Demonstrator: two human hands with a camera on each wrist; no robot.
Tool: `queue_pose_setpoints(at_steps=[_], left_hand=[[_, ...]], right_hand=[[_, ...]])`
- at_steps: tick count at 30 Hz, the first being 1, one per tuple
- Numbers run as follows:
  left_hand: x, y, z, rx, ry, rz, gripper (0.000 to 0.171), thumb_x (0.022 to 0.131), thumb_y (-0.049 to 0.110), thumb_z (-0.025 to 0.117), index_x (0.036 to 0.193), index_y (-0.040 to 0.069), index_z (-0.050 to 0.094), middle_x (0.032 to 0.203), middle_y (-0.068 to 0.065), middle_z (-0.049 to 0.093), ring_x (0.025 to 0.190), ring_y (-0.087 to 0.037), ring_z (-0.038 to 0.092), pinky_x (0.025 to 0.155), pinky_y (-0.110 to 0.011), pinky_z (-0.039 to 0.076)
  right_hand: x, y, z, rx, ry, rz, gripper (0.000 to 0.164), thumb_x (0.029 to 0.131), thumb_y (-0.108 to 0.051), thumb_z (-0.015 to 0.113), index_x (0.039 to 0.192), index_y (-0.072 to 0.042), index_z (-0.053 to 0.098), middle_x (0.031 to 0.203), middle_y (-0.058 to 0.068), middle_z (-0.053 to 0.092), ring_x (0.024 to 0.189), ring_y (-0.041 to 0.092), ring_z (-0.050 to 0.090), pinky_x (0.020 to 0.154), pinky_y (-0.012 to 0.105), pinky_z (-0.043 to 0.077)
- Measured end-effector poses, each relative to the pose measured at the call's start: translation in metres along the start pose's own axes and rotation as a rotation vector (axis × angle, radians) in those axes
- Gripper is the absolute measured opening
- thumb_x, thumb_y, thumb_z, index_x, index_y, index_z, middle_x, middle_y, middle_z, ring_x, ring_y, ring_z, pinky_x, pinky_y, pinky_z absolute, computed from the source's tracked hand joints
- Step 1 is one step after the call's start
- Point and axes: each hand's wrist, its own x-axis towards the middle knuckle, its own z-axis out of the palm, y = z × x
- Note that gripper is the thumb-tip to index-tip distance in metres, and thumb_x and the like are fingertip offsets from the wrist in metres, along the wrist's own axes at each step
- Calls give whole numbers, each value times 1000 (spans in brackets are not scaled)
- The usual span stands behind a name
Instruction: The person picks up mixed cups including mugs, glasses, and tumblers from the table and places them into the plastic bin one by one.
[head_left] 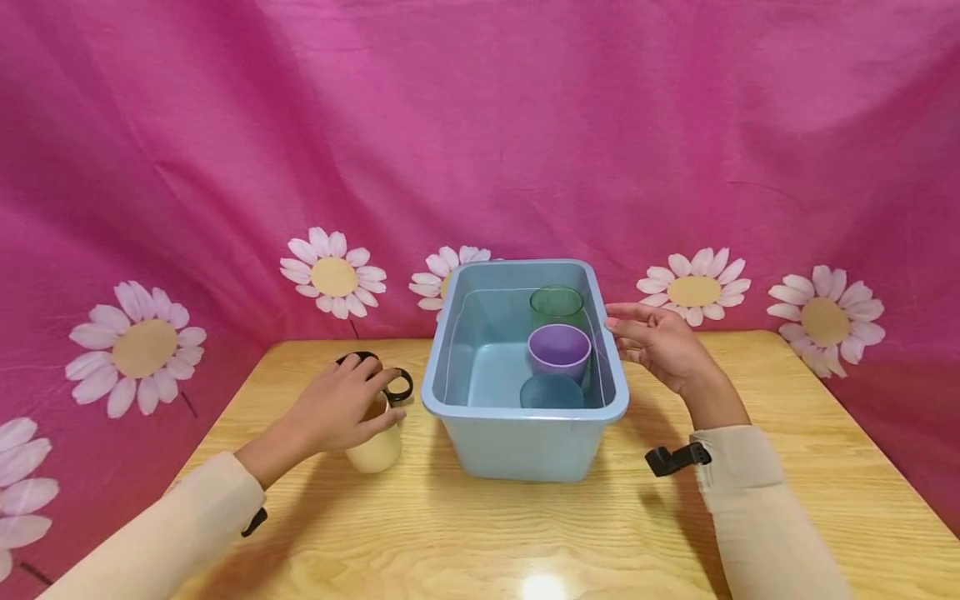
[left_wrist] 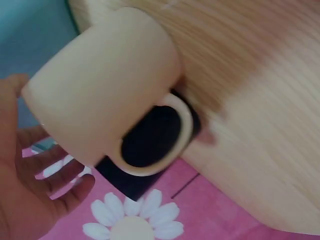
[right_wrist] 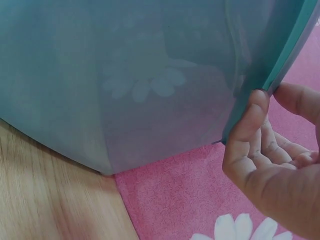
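Note:
A cream mug (head_left: 375, 450) stands on the left part of the table, its looped handle (left_wrist: 185, 135) showing in the left wrist view. My left hand (head_left: 341, 408) is over its top, thumb by the near side of the rim and fingers spread loosely towards the far side. Just behind is a black mug (head_left: 401, 386), mostly hidden. With my right hand (head_left: 660, 342) I pinch the right rim of a blue plastic tub (head_left: 525, 446) between thumb (right_wrist: 250, 117) and forefinger. Inside the tub, along its right wall, stand a green glass (head_left: 557, 307), a purple cup (head_left: 558, 346) and a bluish bowl-shaped cup (head_left: 552, 392).
The wooden table (head_left: 480, 542) runs back to a pink cloth (head_left: 480, 125) printed with white daisies. The tub stands mid-table near the cloth, with the mugs to its left. Small black devices are strapped at both wrists.

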Motion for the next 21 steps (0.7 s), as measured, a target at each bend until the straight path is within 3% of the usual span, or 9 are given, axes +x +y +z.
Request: queue_pose_setpoints(at_steps=[6,10,16,21], left_hand=[[-12,-4,3,28,-44,23,68,94,63,61,137,11,64,127,-11,60,108,-32,55,74,-48,56],[-22,-6,7,44,-23,31,67,92,62,65,132,9,67,131,-15,58,110,-35,53,67,-46,57],[-24,-4,10,27,32,66,65,87,59,72,124,6,70,123,-14,59,103,-34,53,66,-43,57],[-17,0,10,-15,32,29,62,86,54,76,122,4,70,120,-15,59,102,-36,51,75,-47,55]], right_hand=[[2,-3,1,-27,13,12,50,100,-12,67,141,8,48,98,0,75,79,14,71,76,27,60],[3,-2,6,-59,6,10,54,100,-14,68,144,9,46,100,-1,75,80,14,70,78,27,60],[2,1,5,-32,12,25,50,100,-12,66,142,8,47,97,-1,75,77,13,70,75,26,60],[0,-1,1,-25,25,13,46,99,-13,68,138,5,51,96,0,75,77,14,70,76,27,60]])
